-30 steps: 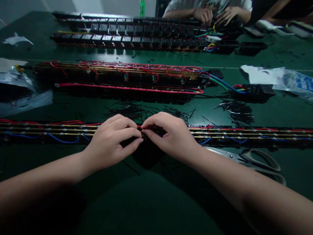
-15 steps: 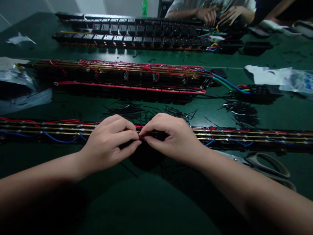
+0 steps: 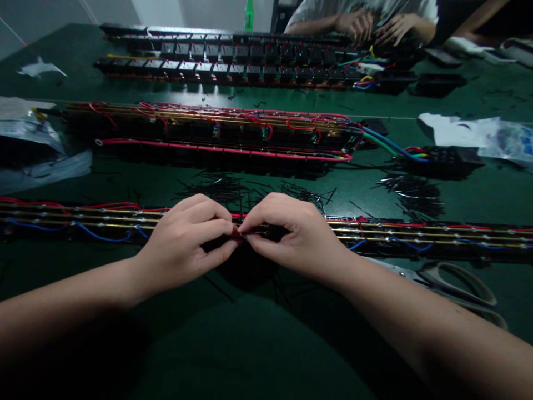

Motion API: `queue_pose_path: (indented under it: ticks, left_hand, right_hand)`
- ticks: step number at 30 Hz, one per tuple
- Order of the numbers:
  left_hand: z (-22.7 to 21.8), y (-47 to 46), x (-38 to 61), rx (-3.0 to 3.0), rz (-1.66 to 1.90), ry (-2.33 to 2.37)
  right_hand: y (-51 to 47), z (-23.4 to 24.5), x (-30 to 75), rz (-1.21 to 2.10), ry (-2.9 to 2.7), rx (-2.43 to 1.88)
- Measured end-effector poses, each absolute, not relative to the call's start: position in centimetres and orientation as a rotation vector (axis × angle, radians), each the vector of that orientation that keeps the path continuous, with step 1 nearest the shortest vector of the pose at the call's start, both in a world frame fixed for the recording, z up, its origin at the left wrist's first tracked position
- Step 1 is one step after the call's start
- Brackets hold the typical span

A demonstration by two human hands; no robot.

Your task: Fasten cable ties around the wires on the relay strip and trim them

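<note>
My left hand (image 3: 187,239) and my right hand (image 3: 291,230) meet in the middle, fingertips nearly touching. Each is closed in a pinch, and what lies between the fingertips is too small and dark to name. Both are over a long black strip (image 3: 491,253) that runs across the view with brass-coloured rods (image 3: 104,224) along it. Red wires (image 3: 110,206) and blue wires (image 3: 102,234) are fixed along the strip; its middle is hidden behind my hands. Thin black cable ties (image 3: 219,188) lie just beyond my fingers.
Scissors (image 3: 453,283) lie partly under my right forearm. Another pile of cable ties (image 3: 414,194) is at right. More wired black assemblies (image 3: 250,125) and socket strips (image 3: 233,72) lie farther back. Plastic bags (image 3: 499,133) are at both sides. Across the table, another person's hands (image 3: 358,26) are at work.
My fingers keep their pinch, with only a slight shift at the tips. The whole view has moved a little, so things sit slightly farther right.
</note>
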State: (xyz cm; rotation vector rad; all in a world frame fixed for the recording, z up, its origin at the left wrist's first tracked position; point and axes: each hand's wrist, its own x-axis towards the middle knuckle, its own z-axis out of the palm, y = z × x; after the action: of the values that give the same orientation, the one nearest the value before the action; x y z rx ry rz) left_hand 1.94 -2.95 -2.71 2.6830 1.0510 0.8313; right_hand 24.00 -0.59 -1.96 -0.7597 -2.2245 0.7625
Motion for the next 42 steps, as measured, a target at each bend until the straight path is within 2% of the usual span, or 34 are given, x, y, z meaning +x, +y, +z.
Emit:
queue_pose_path:
  ticks: [42]
  left_hand:
    - [-3.06,-2.85,1.57,2.742,0.909,0.943]
  right_hand:
    - [-0.79,-1.93,23.82,0.661,-2.276,-0.778]
